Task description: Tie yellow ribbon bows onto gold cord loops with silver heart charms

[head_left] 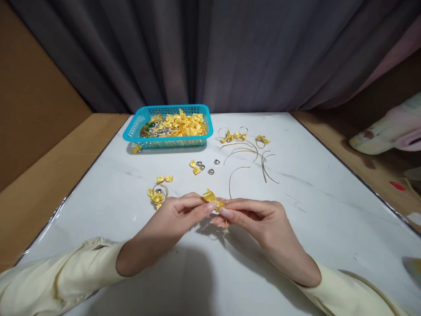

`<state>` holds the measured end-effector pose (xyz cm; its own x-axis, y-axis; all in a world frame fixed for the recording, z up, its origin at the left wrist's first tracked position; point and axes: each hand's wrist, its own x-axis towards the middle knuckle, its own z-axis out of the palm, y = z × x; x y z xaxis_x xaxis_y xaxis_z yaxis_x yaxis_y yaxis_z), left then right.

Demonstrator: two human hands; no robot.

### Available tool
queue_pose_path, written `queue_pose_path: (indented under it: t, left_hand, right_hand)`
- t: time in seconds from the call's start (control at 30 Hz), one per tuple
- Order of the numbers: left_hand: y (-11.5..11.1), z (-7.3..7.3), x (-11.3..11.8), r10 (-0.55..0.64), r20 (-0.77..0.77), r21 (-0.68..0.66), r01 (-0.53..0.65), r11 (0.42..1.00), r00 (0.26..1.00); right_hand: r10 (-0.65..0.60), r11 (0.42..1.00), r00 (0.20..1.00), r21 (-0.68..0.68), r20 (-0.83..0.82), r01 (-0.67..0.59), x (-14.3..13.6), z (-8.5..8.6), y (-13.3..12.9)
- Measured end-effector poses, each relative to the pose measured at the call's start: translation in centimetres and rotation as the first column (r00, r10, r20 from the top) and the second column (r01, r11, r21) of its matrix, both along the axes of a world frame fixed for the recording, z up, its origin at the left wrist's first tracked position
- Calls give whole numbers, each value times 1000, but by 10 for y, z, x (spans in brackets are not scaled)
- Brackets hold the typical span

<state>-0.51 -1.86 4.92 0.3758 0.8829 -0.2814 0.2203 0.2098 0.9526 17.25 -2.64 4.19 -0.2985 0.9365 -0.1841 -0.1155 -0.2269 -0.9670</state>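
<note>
- I watch the left hand (186, 215) and right hand (261, 217) pinch one yellow bow (209, 195).
- Beyond, I see a blue basket (174, 139) holding more bows (189, 125).
- Loose wires (264, 169) and silver beads (211, 171) lie nearby.

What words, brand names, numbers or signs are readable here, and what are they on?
None: I see no readable text on the held yellow bow, blue basket, white tabletop or grey curtain.
Too blurred to make out: the brown mark on the pale item at right.
</note>
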Motion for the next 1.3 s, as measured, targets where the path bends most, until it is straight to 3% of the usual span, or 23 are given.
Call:
queue_pose_path:
  t: [0.13,0.3,0.5,0.63,0.77,0.97,1.13,1.3]
  left_hand:
    - [3,-4,1,15,33,-2,-15,1000,999]
    - [9,-2,-2,47,64,-104,-40,994,997]
    - [11,3,-7,-83,219,-200,128,971,972]
    - [13,5,-9,-306,59,-128,312,942,950]
    - [14,4,-7,-397,-99,-50,394,918,913]
    - [11,4,-5,-323,-136,-15,324,946,936]
    - [10,0,-4,-268,36,-89,270,959,963]
    - [11,2,-3,-117,155,-208,148,967,981]
  right_hand:
    - [66,997,998,26,0,-66,0,-2,-3]
    - [120,989,989,80,83,-126,6,2,2]
    - [94,994,995,59,-29,-92,14,5,14]
    - [161,986,974,-12,-160,-165,13,0,15]
    - [176,984,981,11,-87,-175,11,0,14]
    - [44,987,997,149,60,-53,8,-3,12]
    - [-83,964,991,261,109,52,6,-9,8]
    - [-175,901,974,422,144,99,3,-13,5]
